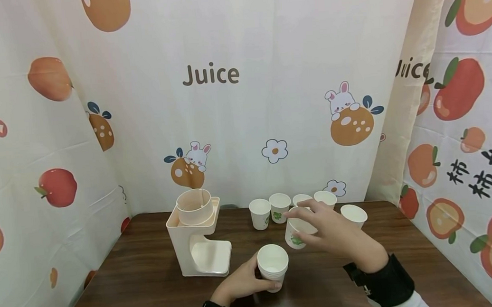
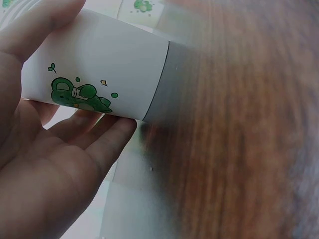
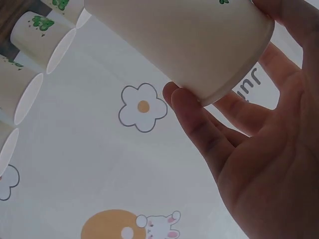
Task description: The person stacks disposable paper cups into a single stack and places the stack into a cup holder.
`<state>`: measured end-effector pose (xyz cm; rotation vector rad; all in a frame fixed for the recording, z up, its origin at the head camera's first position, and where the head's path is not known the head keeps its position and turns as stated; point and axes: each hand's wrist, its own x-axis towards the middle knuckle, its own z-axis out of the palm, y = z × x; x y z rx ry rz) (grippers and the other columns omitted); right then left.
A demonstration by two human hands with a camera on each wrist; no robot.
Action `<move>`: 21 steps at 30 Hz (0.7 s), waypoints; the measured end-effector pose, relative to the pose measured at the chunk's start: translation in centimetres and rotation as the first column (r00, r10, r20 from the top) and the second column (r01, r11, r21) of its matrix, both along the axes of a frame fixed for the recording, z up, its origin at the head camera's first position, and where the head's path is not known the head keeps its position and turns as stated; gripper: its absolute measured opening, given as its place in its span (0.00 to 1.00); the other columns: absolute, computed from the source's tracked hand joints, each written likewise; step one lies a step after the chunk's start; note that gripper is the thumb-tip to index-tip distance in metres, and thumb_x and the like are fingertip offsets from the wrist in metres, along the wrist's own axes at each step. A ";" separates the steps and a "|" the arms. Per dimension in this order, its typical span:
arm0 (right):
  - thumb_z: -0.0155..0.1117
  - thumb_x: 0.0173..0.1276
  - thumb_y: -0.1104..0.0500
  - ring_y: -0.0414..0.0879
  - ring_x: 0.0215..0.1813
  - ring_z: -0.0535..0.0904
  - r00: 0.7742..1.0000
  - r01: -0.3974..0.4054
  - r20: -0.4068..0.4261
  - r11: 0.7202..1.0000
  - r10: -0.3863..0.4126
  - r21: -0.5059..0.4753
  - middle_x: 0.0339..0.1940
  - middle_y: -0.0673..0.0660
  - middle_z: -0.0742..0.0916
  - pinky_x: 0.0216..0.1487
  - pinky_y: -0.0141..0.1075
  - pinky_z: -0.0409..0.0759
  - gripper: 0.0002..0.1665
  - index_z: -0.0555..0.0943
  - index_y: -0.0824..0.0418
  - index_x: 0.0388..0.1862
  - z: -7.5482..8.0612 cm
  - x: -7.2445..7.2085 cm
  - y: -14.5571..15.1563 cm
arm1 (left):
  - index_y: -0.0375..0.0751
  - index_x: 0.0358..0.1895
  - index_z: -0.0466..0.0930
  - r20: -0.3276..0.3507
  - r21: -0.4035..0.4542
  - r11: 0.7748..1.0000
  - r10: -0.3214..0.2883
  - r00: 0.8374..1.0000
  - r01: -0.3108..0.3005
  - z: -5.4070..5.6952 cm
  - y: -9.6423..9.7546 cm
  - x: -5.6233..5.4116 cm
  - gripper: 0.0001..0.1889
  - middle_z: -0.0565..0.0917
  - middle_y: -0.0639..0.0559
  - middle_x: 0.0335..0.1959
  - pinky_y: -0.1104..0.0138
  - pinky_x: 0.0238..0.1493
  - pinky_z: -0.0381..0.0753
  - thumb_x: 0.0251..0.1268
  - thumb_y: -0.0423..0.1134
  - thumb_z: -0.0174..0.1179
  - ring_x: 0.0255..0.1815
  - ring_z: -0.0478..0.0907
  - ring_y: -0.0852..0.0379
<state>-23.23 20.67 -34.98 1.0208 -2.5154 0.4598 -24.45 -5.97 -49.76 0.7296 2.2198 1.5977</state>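
Note:
Low in the middle of the head view, my left hand [image 1: 245, 281] grips a nested stack of white paper cups [image 1: 273, 261], mouths up. The left wrist view shows its fingers curled round the outer cup [image 2: 109, 59], which bears a green cartoon print. To the right and farther back, my right hand [image 1: 334, 228] holds a single paper cup [image 1: 294, 235] near its rim, thumb and fingers on either side. That cup [image 3: 184, 45] fills the top of the right wrist view. Whether its base touches the table cannot be made out.
Behind the hands stand several more paper cups [image 1: 261, 215], with one cup [image 1: 355, 214] farther right, partly behind the right hand. A white stand [image 1: 184, 248] with a round tube [image 1: 195, 207] on top is at left. A printed curtain [image 1: 235, 116] borders the wooden table [image 1: 134, 275].

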 end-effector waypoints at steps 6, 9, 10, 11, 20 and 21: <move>0.72 0.67 0.50 0.51 0.58 0.78 0.998 -0.058 -0.035 0.998 0.058 0.002 0.59 0.55 0.80 0.48 0.45 0.81 0.24 0.80 0.42 0.62 0.1 0.4 -0.9 | 0.54 0.75 0.60 0.001 -0.006 1.000 -0.003 1.000 0.003 0.1 0.0 0.2 0.44 0.78 0.60 0.58 0.48 0.61 0.68 0.56 0.43 0.75 0.61 0.74 0.53; 0.73 0.66 0.53 0.54 0.59 0.77 0.993 -0.111 -0.035 0.994 0.111 -0.005 0.59 0.56 0.80 0.49 0.48 0.81 0.25 0.80 0.43 0.62 0.0 0.6 -1.6 | 0.55 0.75 0.59 0.002 -0.013 1.000 -0.002 1.000 0.002 0.2 -0.1 0.2 0.44 0.78 0.60 0.57 0.48 0.60 0.68 0.57 0.44 0.75 0.60 0.74 0.53; 0.73 0.66 0.53 0.54 0.59 0.78 0.991 -0.127 -0.033 0.992 0.127 -0.006 0.59 0.56 0.80 0.50 0.48 0.81 0.25 0.80 0.44 0.62 0.0 0.7 -1.8 | 0.55 0.75 0.59 0.003 -0.018 1.000 -0.002 1.000 0.002 0.2 -0.1 0.2 0.44 0.78 0.60 0.57 0.48 0.60 0.69 0.57 0.45 0.75 0.60 0.74 0.54; 0.73 0.66 0.54 0.54 0.60 0.78 0.990 -0.140 -0.034 0.990 0.140 -0.005 0.59 0.57 0.80 0.50 0.48 0.80 0.25 0.80 0.44 0.61 -0.1 0.7 -2.1 | 0.55 0.75 0.59 0.006 -0.016 1.000 -0.005 1.000 0.005 0.3 -0.1 0.2 0.44 0.78 0.60 0.56 0.48 0.60 0.69 0.57 0.45 0.75 0.60 0.74 0.54; 0.72 0.66 0.51 0.49 0.56 0.76 0.984 -0.179 -0.009 0.984 0.179 0.022 0.59 0.51 0.79 0.49 0.41 0.80 0.24 0.80 0.39 0.61 -0.5 1.2 -3.9 | 0.55 0.75 0.59 -0.010 -0.018 1.000 -0.013 1.000 0.013 0.3 -0.1 0.2 0.43 0.77 0.60 0.56 0.53 0.58 0.70 0.57 0.44 0.74 0.58 0.74 0.57; 0.72 0.67 0.50 0.48 0.56 0.76 0.984 -0.177 0.001 0.984 0.177 0.024 0.59 0.51 0.79 0.49 0.41 0.79 0.24 0.80 0.39 0.61 -0.5 1.2 -4.0 | 0.55 0.75 0.59 -0.013 -0.017 1.000 -0.013 1.000 0.013 0.3 -0.1 0.2 0.43 0.77 0.60 0.57 0.54 0.58 0.70 0.57 0.44 0.74 0.58 0.74 0.57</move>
